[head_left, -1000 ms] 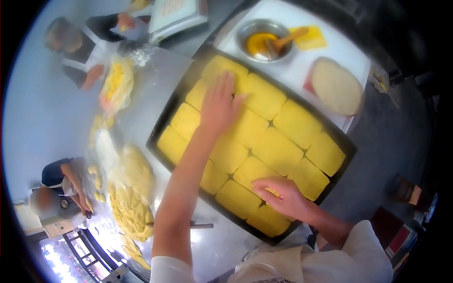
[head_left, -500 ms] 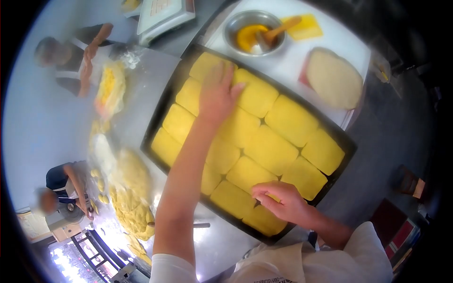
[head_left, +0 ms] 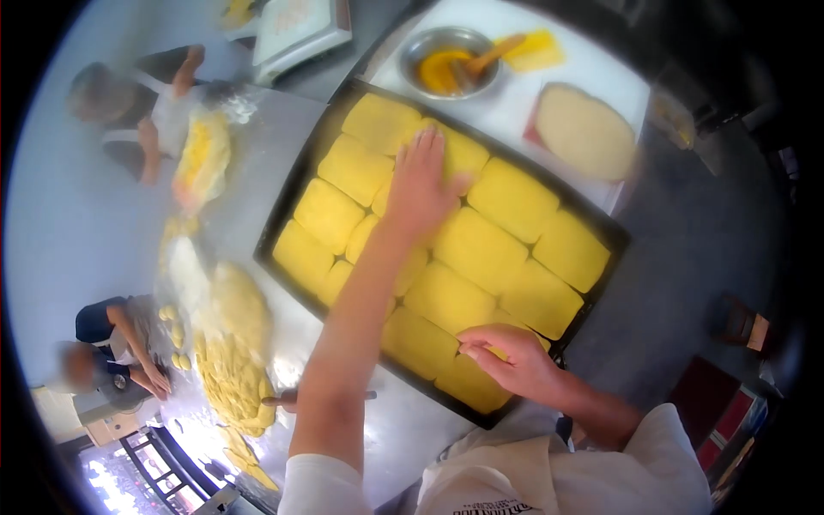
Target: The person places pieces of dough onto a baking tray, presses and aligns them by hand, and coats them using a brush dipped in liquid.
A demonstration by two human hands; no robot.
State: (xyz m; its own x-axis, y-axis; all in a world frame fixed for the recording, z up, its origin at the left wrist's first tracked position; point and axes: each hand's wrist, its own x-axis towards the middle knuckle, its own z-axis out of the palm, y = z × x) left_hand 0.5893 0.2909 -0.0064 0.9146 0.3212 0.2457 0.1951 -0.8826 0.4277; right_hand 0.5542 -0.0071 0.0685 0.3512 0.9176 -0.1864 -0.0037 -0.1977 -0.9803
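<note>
A large dark baking tray (head_left: 285, 273) holds rows of flat yellow dough pieces (head_left: 481, 249) lying close together, with small dark gaps at their corners. My left hand (head_left: 421, 184) lies open across the dough pieces towards the far side, fingers stretched out and palm down; its forearm covers part of the left rows. Over the near right corner of the tray is my right hand (head_left: 519, 365), thumb and fingers drawn together in a pinch. Whether anything is between those fingertips I cannot make out.
Behind the tray stand a metal bowl (head_left: 446, 62) with yellow liquid and a wooden-handled brush (head_left: 493, 56), a yellow scraper (head_left: 536, 51) and a pale round slab (head_left: 586, 130). Leftward lie a dough heap (head_left: 227, 373), a rolling pin (head_left: 281, 401), a scale (head_left: 300, 34) and two co-workers.
My left hand has slid to the right across the dough pieces, its fingers now straighter. The right hand keeps its pinch in nearly the same place. The tray sits slightly further left in view.
</note>
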